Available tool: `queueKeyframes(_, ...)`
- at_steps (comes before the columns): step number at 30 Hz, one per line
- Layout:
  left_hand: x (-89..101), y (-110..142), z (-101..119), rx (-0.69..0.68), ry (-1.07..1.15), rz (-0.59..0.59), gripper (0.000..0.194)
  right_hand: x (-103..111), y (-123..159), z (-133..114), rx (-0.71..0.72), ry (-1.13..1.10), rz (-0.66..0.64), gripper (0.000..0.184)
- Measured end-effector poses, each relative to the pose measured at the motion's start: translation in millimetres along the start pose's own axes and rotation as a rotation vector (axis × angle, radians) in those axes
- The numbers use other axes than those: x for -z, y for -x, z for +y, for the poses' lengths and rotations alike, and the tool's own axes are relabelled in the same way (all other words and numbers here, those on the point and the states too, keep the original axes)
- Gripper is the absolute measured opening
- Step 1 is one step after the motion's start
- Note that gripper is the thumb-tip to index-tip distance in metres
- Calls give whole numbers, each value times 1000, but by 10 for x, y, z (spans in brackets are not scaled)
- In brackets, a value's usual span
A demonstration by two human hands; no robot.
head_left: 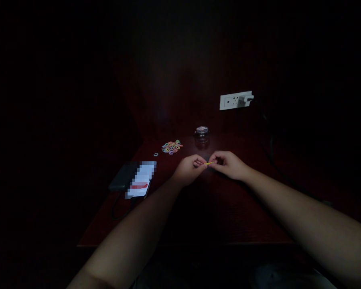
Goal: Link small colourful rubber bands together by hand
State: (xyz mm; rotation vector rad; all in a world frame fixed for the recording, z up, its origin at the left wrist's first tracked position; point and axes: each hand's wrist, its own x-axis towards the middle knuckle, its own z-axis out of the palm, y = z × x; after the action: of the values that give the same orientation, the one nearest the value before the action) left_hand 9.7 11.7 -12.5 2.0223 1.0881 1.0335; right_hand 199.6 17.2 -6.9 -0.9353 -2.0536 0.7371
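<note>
Between my two hands is a small yellow hair tie (209, 163), drawn out into a narrow band. My left hand (190, 168) pinches its left end between thumb and fingers. The right end is pinched by my right hand (230, 165). Beyond my hands stands a small clear jar (201, 135) with a lid. To its left lies a pile of pastel-coloured hair ties (172, 147), and one pale blue hair tie (155, 154) sits apart from the pile.
On the left of the dark red table (228, 228) a lit phone (141, 179) rests against a dark flat box-like object (122, 176), with a cable by them. A wall socket (235, 100) holds a white plug, whose dark cable runs down at the right. The surroundings are very dark.
</note>
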Motion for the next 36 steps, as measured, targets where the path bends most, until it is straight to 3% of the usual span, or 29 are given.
queueKeyframes(36,13,4,33,13,3,16,16,16,-6,12,-30,-77,13,22)
